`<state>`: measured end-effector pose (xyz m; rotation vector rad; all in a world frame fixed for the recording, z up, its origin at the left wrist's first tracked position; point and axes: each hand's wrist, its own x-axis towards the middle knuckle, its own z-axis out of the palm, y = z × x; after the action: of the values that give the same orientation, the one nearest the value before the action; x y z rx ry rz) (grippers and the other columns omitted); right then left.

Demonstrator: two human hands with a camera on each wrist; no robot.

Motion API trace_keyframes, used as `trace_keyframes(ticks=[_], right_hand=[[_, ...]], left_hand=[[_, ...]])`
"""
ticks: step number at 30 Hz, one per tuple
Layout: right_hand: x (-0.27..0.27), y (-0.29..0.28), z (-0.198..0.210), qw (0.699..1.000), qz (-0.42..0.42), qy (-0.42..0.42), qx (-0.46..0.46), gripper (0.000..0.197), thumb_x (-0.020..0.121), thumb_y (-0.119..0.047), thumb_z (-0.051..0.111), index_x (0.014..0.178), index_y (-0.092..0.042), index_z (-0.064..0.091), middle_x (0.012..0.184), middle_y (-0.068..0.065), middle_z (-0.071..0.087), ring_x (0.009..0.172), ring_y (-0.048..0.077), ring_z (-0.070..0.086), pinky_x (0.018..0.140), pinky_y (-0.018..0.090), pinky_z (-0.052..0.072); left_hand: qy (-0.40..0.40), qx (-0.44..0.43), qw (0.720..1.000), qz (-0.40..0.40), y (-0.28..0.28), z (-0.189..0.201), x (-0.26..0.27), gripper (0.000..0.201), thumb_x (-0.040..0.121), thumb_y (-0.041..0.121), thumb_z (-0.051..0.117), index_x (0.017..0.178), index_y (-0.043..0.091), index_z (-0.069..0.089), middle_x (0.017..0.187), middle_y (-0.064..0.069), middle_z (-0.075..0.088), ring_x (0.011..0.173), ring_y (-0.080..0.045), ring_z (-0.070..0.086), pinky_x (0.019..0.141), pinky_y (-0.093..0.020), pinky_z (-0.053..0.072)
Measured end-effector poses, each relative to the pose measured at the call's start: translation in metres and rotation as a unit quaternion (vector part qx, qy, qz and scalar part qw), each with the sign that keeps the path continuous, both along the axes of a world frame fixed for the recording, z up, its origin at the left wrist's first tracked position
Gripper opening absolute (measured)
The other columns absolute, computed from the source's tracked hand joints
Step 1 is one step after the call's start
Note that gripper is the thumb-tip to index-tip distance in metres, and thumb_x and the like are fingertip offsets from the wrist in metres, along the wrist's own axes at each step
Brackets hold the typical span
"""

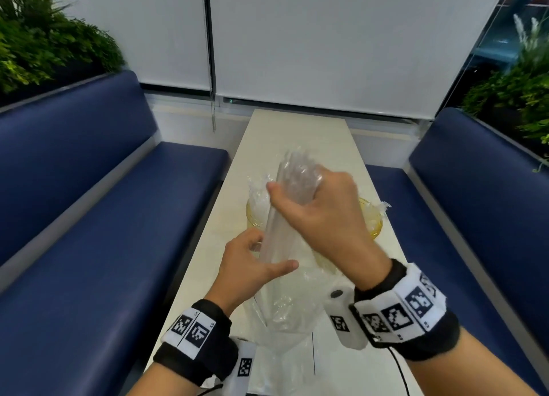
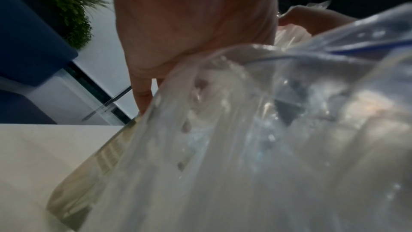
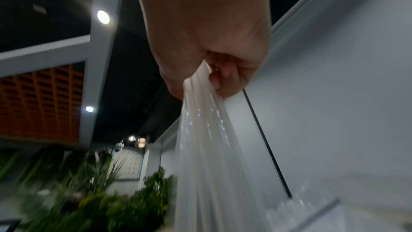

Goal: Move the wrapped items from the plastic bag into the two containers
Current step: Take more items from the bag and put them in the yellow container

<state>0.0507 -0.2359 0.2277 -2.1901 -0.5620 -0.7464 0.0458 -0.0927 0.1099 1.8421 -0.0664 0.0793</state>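
My right hand (image 1: 315, 208) grips a bundle of long white wrapped items (image 1: 297, 172), lifted slantwise out of the clear plastic bag (image 1: 282, 321). The right wrist view shows the fingers curled round the bundle (image 3: 207, 130). Lower down, my left hand (image 1: 252, 259) holds the bag at its mouth, thumb stretched across the front. In the left wrist view its fingertips show through the bag's plastic (image 2: 289, 130). A yellow-tinted clear container (image 1: 371, 217) stands on the table behind my hands, mostly hidden. I cannot tell whether it is one container or two.
The narrow pale table (image 1: 297, 128) runs away from me to a window with white blinds. Blue padded benches (image 1: 104, 217) (image 1: 475, 187) flank it on both sides. Green plants (image 1: 44, 39) stand behind each bench back.
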Motion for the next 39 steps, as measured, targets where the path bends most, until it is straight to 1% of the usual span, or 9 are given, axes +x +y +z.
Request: trace_keyframes(ticks=[3, 8, 12, 15, 21, 28, 31, 35, 39], right_hand=[[-0.007, -0.013, 0.033, 0.997, 0.014, -0.045, 0.056, 0.037, 0.092, -0.029, 0.070, 0.062, -0.029, 0.049, 0.049, -0.009, 0.048, 0.042, 0.012, 0.047, 0.043, 0.025, 0.038], [-0.005, -0.047, 0.062, 0.983, -0.003, -0.110, 0.147, 0.038, 0.094, -0.025, 0.070, 0.071, 0.005, 0.062, 0.065, 0.018, 0.063, 0.057, 0.036, 0.061, 0.048, 0.047, 0.046], [0.018, -0.083, 0.071, 0.976, -0.078, -0.144, 0.147, 0.051, 0.095, -0.034, 0.068, 0.066, 0.006, 0.058, 0.060, 0.024, 0.059, 0.052, 0.041, 0.054, 0.045, 0.049, 0.041], [0.051, -0.108, 0.057, 0.971, -0.156, -0.147, 0.103, 0.052, 0.093, -0.047, 0.064, 0.068, -0.002, 0.060, 0.058, 0.013, 0.060, 0.050, 0.032, 0.055, 0.048, 0.043, 0.044], [0.107, -0.134, 0.005, 0.964, -0.258, -0.061, -0.018, 0.049, 0.091, -0.051, 0.060, 0.078, -0.004, 0.064, 0.065, 0.009, 0.062, 0.060, 0.027, 0.059, 0.058, 0.033, 0.043], [0.129, -0.138, -0.054, 0.957, -0.236, 0.149, -0.082, 0.044, 0.091, -0.052, 0.063, 0.071, -0.014, 0.054, 0.058, -0.004, 0.052, 0.058, 0.018, 0.052, 0.059, 0.027, 0.034], [0.126, -0.143, -0.081, 0.941, -0.229, 0.224, -0.111, 0.040, 0.091, -0.053, 0.063, 0.084, -0.014, 0.060, 0.067, -0.006, 0.056, 0.066, 0.015, 0.055, 0.058, 0.026, 0.037], [0.121, -0.146, -0.099, 0.930, -0.209, 0.298, -0.056, 0.038, 0.085, -0.052, 0.072, 0.076, -0.018, 0.060, 0.071, -0.001, 0.064, 0.080, 0.025, 0.068, 0.061, 0.028, 0.050], [0.119, -0.148, -0.090, 0.943, -0.232, 0.237, -0.033, 0.062, 0.075, -0.049, 0.083, 0.126, -0.024, 0.058, 0.105, -0.004, 0.066, 0.095, 0.019, 0.063, 0.076, 0.033, 0.052]], left_hand=[[-0.001, 0.002, 1.000, 0.012, 0.004, -0.004, 0.003, 0.042, 0.061, 0.038, 0.097, 0.094, 0.025, 0.074, 0.097, 0.012, 0.073, 0.098, -0.008, 0.068, 0.089, -0.039, 0.058], [-0.001, 0.013, 0.999, 0.032, 0.012, -0.012, 0.007, 0.042, 0.062, 0.038, 0.097, 0.095, 0.028, 0.074, 0.104, 0.016, 0.074, 0.098, -0.008, 0.069, 0.084, -0.036, 0.060], [0.005, 0.013, 0.999, 0.034, 0.014, -0.015, 0.009, 0.041, 0.064, 0.036, 0.096, 0.098, 0.029, 0.074, 0.105, 0.018, 0.074, 0.096, -0.002, 0.069, 0.076, -0.026, 0.059], [-0.001, 0.015, 0.999, 0.037, 0.015, -0.016, 0.010, 0.038, 0.066, 0.036, 0.095, 0.097, 0.029, 0.074, 0.103, 0.018, 0.074, 0.093, 0.001, 0.069, 0.072, -0.019, 0.054], [-0.007, 0.019, 0.999, 0.030, 0.013, -0.019, 0.010, 0.030, 0.073, 0.035, 0.091, 0.098, 0.029, 0.075, 0.105, 0.018, 0.074, 0.097, -0.002, 0.068, 0.068, -0.012, 0.053], [-0.005, 0.012, 0.999, 0.033, 0.014, -0.020, 0.011, 0.026, 0.074, 0.035, 0.089, 0.095, 0.029, 0.076, 0.104, 0.019, 0.073, 0.097, 0.000, 0.067, 0.069, -0.013, 0.053], [-0.004, 0.008, 0.999, 0.035, 0.015, -0.020, 0.011, 0.025, 0.075, 0.034, 0.089, 0.095, 0.028, 0.077, 0.102, 0.018, 0.073, 0.095, 0.001, 0.067, 0.070, -0.014, 0.054], [-0.002, 0.009, 0.999, 0.033, 0.017, -0.019, 0.011, 0.025, 0.075, 0.033, 0.089, 0.095, 0.027, 0.077, 0.101, 0.022, 0.073, 0.094, 0.000, 0.068, 0.071, -0.018, 0.056], [-0.003, 0.006, 1.000, 0.030, 0.016, -0.016, 0.010, 0.023, 0.076, 0.030, 0.089, 0.095, 0.026, 0.077, 0.103, 0.014, 0.074, 0.094, 0.000, 0.068, 0.070, -0.016, 0.055]])
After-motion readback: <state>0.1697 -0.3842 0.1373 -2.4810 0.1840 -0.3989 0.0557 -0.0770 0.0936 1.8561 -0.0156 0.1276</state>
